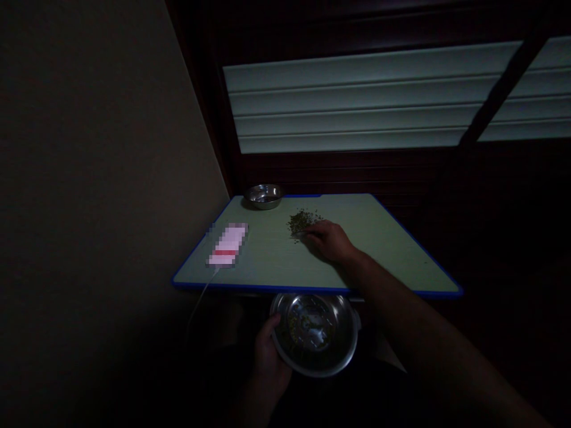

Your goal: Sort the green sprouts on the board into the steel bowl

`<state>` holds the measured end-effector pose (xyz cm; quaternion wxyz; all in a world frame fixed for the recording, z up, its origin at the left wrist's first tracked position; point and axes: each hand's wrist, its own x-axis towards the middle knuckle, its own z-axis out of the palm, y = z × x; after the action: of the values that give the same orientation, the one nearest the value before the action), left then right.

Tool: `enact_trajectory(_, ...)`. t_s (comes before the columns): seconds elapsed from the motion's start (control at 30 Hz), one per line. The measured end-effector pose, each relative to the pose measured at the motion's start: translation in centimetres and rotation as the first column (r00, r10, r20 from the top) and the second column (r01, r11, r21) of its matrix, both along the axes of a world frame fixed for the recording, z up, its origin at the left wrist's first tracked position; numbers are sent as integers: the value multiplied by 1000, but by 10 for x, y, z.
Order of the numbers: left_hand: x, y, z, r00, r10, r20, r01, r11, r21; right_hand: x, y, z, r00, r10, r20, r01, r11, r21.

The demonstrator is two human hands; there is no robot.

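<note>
My left hand (270,362) grips the left rim of a large metal bowl (348,351), which sits below the table's front edge. Small greenish bits lie scattered over the bowl's bottom. Up on the light green table (267,261), my right hand (329,239) is at the right edge of a pile of small dark green grains (298,222), too small to name for sure. Its fingers are drawn together at the pile; what they hold, if anything, is too dark to make out.
A smaller metal bowl (264,197) stands at the table's back left corner. On the left lies a blurred-out, lit phone-like object (229,245) with a white cable (201,297) hanging off the front edge. A wall rises at left, and dark wood with pale slatted panels (357,98) stands behind.
</note>
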<state>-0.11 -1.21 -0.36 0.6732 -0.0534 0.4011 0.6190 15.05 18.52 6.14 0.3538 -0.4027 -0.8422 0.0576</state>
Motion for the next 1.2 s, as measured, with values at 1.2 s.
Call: enact_trajectory(1.2,0,1,5,1000,-1,-15,1,1000,4,-5,2,0,993,49,-109,-54,998,-36)
